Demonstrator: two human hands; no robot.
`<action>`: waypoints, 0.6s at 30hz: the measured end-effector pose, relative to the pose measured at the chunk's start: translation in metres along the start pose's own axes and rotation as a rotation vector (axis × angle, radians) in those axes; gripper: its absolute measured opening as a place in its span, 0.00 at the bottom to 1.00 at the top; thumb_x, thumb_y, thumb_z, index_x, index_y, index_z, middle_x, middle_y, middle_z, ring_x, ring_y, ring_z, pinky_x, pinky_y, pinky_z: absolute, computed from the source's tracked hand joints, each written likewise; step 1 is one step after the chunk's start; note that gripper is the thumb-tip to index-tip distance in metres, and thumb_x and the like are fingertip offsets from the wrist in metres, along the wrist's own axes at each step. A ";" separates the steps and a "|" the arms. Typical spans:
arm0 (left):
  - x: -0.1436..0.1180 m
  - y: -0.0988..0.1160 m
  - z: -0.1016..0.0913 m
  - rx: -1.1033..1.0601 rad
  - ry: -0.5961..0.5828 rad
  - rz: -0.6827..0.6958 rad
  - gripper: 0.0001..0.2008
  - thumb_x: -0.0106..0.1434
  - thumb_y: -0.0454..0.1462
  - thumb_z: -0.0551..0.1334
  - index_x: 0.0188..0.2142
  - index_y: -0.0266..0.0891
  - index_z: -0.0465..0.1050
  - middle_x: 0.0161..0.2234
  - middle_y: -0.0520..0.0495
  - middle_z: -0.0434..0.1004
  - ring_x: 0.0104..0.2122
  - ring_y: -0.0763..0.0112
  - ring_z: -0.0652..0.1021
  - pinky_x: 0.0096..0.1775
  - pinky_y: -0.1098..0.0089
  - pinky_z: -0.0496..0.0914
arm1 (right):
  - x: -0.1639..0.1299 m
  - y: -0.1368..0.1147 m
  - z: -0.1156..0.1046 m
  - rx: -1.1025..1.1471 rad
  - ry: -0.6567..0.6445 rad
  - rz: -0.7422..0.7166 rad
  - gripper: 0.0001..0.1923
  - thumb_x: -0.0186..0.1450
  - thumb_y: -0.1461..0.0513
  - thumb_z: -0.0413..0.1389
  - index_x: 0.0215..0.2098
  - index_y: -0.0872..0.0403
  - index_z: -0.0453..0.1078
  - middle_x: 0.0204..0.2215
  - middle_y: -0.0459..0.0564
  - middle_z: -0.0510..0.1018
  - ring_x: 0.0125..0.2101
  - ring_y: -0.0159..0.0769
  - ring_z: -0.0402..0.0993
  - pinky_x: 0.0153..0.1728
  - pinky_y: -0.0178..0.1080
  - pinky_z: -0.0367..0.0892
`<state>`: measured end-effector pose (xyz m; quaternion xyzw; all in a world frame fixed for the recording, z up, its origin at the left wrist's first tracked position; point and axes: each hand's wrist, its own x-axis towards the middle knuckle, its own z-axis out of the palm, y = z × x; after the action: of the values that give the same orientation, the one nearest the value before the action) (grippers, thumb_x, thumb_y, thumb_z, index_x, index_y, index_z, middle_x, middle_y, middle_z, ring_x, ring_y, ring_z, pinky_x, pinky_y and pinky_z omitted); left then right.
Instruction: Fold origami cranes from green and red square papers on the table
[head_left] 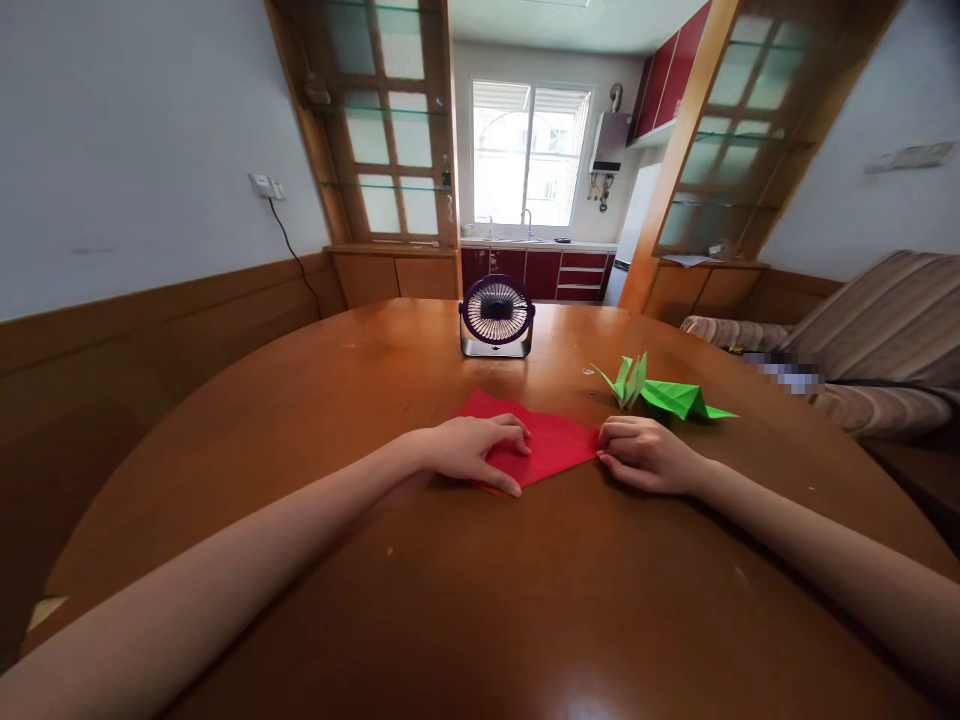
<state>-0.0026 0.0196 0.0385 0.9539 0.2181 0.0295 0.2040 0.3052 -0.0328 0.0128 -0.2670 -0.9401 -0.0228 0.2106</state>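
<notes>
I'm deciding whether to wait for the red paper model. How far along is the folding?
Done: two green folded figures stand on the table. In hand: the red paper lies flat, left hand pressing it, right hand at its corner. Left: it has no recognisable shape yet, so probably most folds.

Both bare forearms reach forward, converging. The left hand (472,450) lies palm down, fingers spread and pointing right, thumb stretched nearest the body. The right hand (645,455) curls loosely, fingertips pinched leftward.
</notes>
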 end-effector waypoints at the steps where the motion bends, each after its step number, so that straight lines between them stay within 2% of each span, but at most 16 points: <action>1: 0.001 0.000 0.002 0.008 0.027 -0.005 0.26 0.57 0.54 0.65 0.50 0.45 0.68 0.56 0.48 0.67 0.47 0.62 0.75 0.45 0.68 0.66 | 0.001 0.000 0.000 0.002 -0.002 0.004 0.16 0.69 0.64 0.47 0.23 0.55 0.65 0.27 0.51 0.70 0.29 0.33 0.65 0.32 0.37 0.63; 12: 0.014 0.008 0.030 0.160 0.281 -0.072 0.27 0.54 0.60 0.62 0.40 0.41 0.70 0.42 0.50 0.74 0.37 0.64 0.78 0.35 0.70 0.66 | 0.005 0.000 0.005 -0.031 0.000 0.014 0.18 0.69 0.62 0.46 0.21 0.54 0.63 0.24 0.49 0.66 0.26 0.33 0.60 0.30 0.36 0.59; 18: 0.012 0.008 0.029 0.170 0.325 -0.020 0.26 0.56 0.58 0.62 0.43 0.41 0.71 0.44 0.49 0.75 0.41 0.64 0.77 0.39 0.69 0.68 | 0.003 0.000 0.007 -0.125 0.046 0.036 0.15 0.69 0.62 0.47 0.25 0.55 0.66 0.26 0.51 0.68 0.28 0.35 0.63 0.31 0.38 0.61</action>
<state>0.0157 0.0066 0.0145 0.9482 0.2593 0.1626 0.0851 0.2998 -0.0303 0.0081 -0.2959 -0.9268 -0.0836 0.2155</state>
